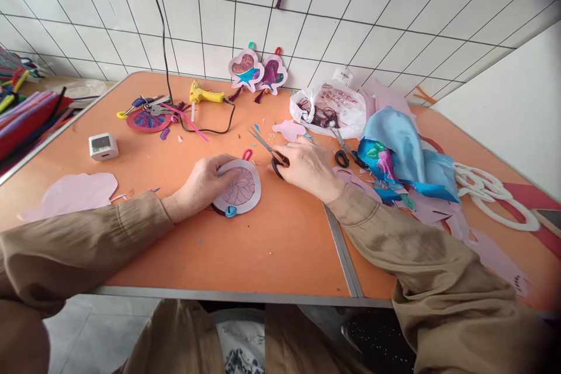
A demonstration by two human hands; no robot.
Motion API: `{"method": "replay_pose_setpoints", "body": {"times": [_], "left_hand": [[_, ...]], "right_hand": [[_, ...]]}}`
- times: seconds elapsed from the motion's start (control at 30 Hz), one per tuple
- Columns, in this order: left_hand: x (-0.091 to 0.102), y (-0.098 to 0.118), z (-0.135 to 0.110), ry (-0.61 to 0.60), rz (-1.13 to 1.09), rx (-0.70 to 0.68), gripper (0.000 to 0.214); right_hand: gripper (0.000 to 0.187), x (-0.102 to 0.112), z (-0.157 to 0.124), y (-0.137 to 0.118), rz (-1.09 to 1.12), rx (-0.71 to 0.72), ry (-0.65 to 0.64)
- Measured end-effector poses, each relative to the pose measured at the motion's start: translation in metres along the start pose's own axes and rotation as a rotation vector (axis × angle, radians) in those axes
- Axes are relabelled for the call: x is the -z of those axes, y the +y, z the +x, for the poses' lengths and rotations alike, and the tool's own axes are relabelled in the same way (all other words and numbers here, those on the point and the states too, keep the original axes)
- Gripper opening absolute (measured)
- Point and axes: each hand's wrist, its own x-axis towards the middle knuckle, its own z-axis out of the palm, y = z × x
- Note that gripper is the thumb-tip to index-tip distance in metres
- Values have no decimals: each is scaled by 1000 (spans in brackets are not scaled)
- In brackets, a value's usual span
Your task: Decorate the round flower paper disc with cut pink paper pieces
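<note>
Disc (242, 190): round, pale pink paper face with a line pattern over a darker backing, a small blue loop at its near edge and a pink loop at its far edge. It lies flat on the orange bench (272, 245).

- Handling, as judged: light, thin and flexible, easy to crease or tear. Best pinned flat under the fingers or taken by the rim, not by the loops.
- Left hand (204, 184): lies across the disc's left half. The grip is loose and mostly flat, fingers spread on the paper, closed around nothing.
- Right hand (307, 166): just right of the disc, grip curled over the black handles of the scissors (268, 149). The blades are parted and point away, beyond the disc. Stiff, sharp; handles are the only safe hold.
- Right of the disc: a second pair of scissors (346, 155), blue cloth (403, 152), a plastic bag (337, 108), and white rings (495, 198) farther out.
- Beyond the disc: a yellow glue gun (202, 94) with its black cord, and heart ornaments (246, 69) against the tiled wall (350, 11).
- Left of the disc: a white box (103, 146) and a pink sheet (72, 193).
- Surface: smooth, two boards joined by a metal seam, strewn with paper scraps.
</note>
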Motion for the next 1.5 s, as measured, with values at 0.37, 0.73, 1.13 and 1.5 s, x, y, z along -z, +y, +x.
{"method": "replay_pose_setpoints", "body": {"times": [0.37,0.73,1.13,1.5], "left_hand": [[3,-16,-1,217,284,-570,29],[-8,-11,-24,-148,605,-1166,31],[-10,-15,-19,26,653,-1161,27],[-9,-10,-19,1,674,-1170,20]], "right_hand": [[23,1,6,5,54,-158,-152],[28,3,4,5,37,-175,-144],[19,-8,6,13,86,-83,-119],[14,-10,1,7,216,-163,-48]]}}
